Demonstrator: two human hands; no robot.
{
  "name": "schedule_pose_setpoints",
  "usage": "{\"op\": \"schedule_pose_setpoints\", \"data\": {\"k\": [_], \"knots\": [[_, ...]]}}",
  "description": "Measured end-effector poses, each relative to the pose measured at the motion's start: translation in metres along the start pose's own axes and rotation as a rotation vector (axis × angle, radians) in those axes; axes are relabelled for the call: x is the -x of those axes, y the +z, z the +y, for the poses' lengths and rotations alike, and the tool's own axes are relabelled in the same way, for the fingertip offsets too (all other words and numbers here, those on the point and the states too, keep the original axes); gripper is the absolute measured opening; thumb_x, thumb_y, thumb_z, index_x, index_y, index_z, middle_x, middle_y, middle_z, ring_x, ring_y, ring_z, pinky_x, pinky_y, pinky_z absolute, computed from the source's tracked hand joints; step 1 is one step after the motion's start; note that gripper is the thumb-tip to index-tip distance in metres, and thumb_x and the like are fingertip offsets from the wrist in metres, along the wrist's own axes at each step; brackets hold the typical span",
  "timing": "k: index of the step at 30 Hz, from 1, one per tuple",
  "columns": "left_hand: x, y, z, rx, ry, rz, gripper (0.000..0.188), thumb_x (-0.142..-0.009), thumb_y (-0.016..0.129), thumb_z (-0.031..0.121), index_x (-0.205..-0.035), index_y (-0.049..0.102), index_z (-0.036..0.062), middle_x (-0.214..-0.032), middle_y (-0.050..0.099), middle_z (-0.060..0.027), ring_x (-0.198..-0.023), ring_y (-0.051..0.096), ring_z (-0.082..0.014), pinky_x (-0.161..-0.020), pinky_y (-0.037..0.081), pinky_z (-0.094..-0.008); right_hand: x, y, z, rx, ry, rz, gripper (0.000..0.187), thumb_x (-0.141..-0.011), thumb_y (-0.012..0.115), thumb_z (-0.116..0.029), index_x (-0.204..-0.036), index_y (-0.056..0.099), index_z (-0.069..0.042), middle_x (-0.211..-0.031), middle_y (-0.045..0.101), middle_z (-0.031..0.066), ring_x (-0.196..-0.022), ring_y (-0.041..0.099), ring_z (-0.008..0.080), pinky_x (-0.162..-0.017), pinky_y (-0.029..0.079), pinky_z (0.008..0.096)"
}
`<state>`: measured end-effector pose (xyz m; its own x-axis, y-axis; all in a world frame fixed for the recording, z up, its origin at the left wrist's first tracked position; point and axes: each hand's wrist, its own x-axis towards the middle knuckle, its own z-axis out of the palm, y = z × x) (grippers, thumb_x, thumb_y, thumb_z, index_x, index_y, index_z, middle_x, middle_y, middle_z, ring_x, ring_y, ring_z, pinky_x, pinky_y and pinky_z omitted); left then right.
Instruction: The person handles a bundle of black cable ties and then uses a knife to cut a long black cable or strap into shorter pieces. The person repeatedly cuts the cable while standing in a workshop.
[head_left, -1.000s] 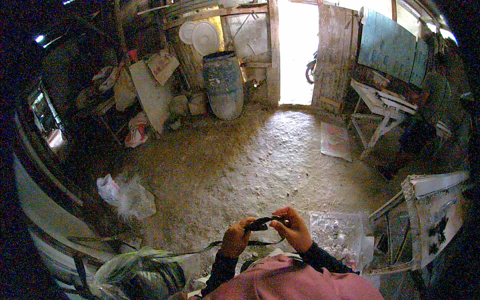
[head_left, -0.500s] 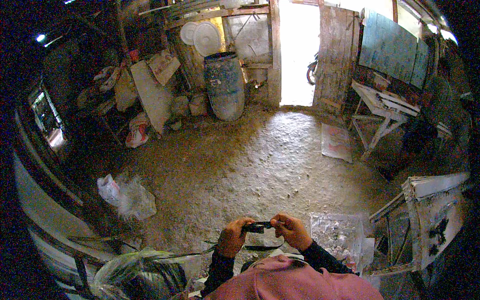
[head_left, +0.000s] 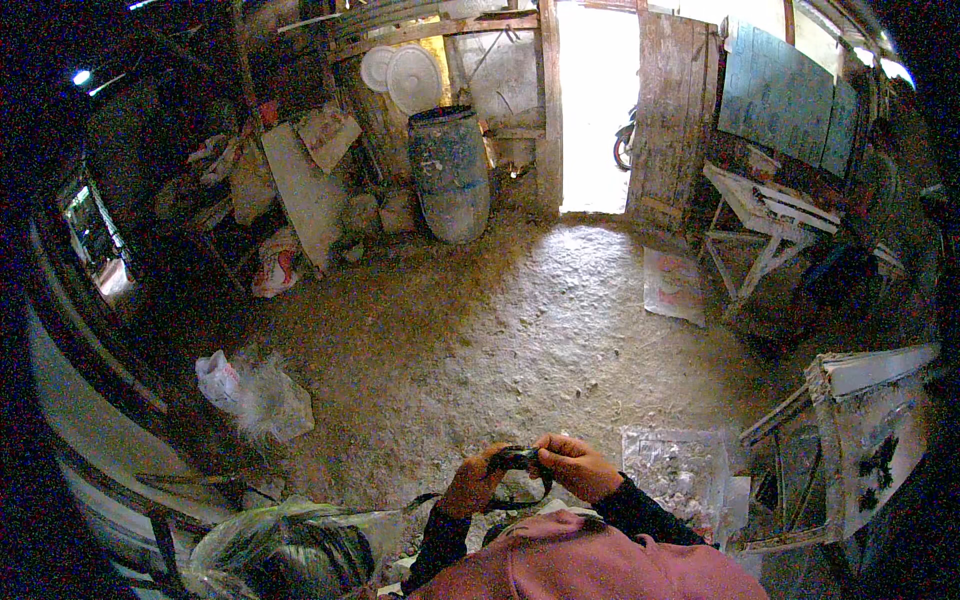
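Note:
Both hands meet low in the middle of the view, in front of my pink top. Between them is a small loop of flat black strap (head_left: 516, 459); its exact kind is hard to make out in the dim, grainy picture. My left hand (head_left: 470, 486) grips its left side with curled fingers. The thumb and fingers of my right hand (head_left: 580, 468) pinch the right side. From there a length of the strap hangs down past my right fingers. Another black length curves below the hands and shows left of my left wrist.
Clear plastic wrap (head_left: 270, 540) covers a dark bundle at lower left. White plastic bags (head_left: 270, 396) lie beyond it. A powdery sheet (head_left: 675, 470) and a wooden frame (head_left: 835, 450) stand to the right. Farther off are a blue barrel (head_left: 447, 175), a white bench (head_left: 770, 205) and a dim seated figure.
The strap between my hands has turned and bunched into a tighter loop, with an end now hanging down. My right hand has shifted slightly left and lower.

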<state>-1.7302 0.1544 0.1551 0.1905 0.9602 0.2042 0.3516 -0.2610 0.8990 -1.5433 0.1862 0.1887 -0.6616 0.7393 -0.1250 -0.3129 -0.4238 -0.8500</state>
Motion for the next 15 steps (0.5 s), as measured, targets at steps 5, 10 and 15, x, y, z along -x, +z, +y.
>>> {"op": "schedule_pose_setpoints", "data": {"k": [5, 10, 15], "knots": [[0.000, -0.002, 0.001, 0.035, 0.020, -0.059, 0.022, -0.082, 0.045, 0.006, -0.103, 0.051, 0.0030, -0.090, 0.059, -0.0149, -0.088, 0.057, -0.0254, -0.075, 0.044, -0.0328, -0.001, -0.004, 0.000, -0.287, 0.079, -0.054, 0.015, -0.084, 0.048, -0.013, -0.095, 0.048, -0.003, -0.086, 0.054, 0.0056, -0.077, 0.055, 0.0164, -0.072, 0.044, 0.0276], [0.004, -0.001, 0.003, 0.130, -0.086, -0.243, 0.021, -0.082, 0.047, 0.008, -0.101, 0.052, 0.0025, -0.091, 0.060, -0.0113, -0.085, 0.056, -0.0178, -0.074, 0.043, -0.0300, -0.001, -0.005, -0.002, -0.452, 0.145, -0.119, 0.014, -0.083, 0.049, -0.011, -0.095, 0.048, -0.003, -0.088, 0.054, 0.0059, -0.079, 0.054, 0.0167, -0.072, 0.044, 0.0286], [0.004, -0.002, 0.011, 0.308, -0.266, -0.387, 0.022, -0.081, 0.049, 0.011, -0.101, 0.053, 0.0028, -0.091, 0.059, -0.0068, -0.083, 0.053, -0.0113, -0.075, 0.043, -0.0275, -0.003, -0.008, 0.005, -0.344, 0.115, -0.047, 0.012, -0.082, 0.050, -0.009, -0.093, 0.050, -0.004, -0.090, 0.053, 0.0056, -0.085, 0.052, 0.0169, -0.077, 0.042, 0.0288]]}}
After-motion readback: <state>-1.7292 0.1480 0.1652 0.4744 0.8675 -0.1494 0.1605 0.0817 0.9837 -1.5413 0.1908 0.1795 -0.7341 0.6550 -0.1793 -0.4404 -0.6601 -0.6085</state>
